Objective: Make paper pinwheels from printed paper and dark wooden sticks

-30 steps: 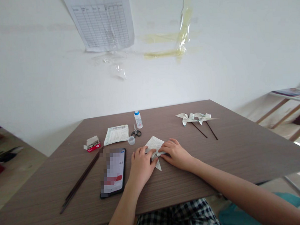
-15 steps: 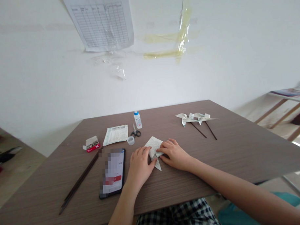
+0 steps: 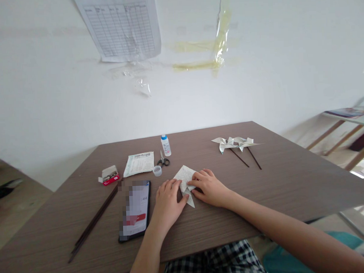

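A piece of printed paper (image 3: 183, 174), partly folded into a pinwheel shape, lies on the table with one pointed flap towards me. My left hand (image 3: 168, 200) holds its left side down, fingertips at the edge and thumb on the lower flap. From the right, my right hand (image 3: 209, 188) grips a fold near the middle between fingers and thumb. Part of the paper's right side is hidden under those fingers. Two finished paper pinwheels (image 3: 233, 144) on dark sticks lie at the back right.
Left of my hands are a phone (image 3: 136, 209), dark sticks (image 3: 94, 222) and a small red-and-white box (image 3: 109, 176). Behind stand scissors (image 3: 163, 162), a clear cap (image 3: 157, 171), a glue bottle (image 3: 166, 146) and a flat printed paper packet (image 3: 138, 164). A wall borders the table's far edge.
My hands stay on the paper with nearly the same hold; the right fingers shift very slightly on the fold. The whole view drifts a little.
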Demonstrator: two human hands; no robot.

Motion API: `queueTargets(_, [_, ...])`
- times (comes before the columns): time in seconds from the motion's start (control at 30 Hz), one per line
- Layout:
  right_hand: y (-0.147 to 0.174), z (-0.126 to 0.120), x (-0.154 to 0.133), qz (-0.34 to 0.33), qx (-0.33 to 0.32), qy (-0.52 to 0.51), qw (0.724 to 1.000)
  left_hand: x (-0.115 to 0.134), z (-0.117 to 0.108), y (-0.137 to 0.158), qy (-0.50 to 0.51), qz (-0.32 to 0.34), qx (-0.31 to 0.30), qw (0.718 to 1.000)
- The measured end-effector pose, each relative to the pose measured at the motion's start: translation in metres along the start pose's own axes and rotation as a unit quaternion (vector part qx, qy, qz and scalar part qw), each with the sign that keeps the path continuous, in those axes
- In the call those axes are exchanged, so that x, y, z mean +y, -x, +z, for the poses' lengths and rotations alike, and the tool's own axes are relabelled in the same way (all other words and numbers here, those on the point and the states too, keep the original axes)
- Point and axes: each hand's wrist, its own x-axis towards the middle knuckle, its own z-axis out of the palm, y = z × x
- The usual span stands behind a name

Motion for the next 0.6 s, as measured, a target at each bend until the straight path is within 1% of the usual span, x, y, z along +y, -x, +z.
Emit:
queueTargets(0.3, [-0.0026, -0.0006, -0.0016, 0.004, -0.009, 0.014, 1.0, -0.0003, 0.0037, 0.0008, 0.005, 0.002, 0.012, 1.0])
queueTargets(0.47, [-0.0021, 0.0012, 0.0001, -0.001, -0.001, 0.012, 1.0, -0.0015, 0.0052, 0.0014, 0.003, 0.003, 0.012, 1.0])
queueTargets(0.6, [-0.0023, 0.0009, -0.0007, 0.002, -0.002, 0.013, 1.0, -0.0032, 0.0073, 0.0013, 0.008, 0.012, 0.025, 1.0])
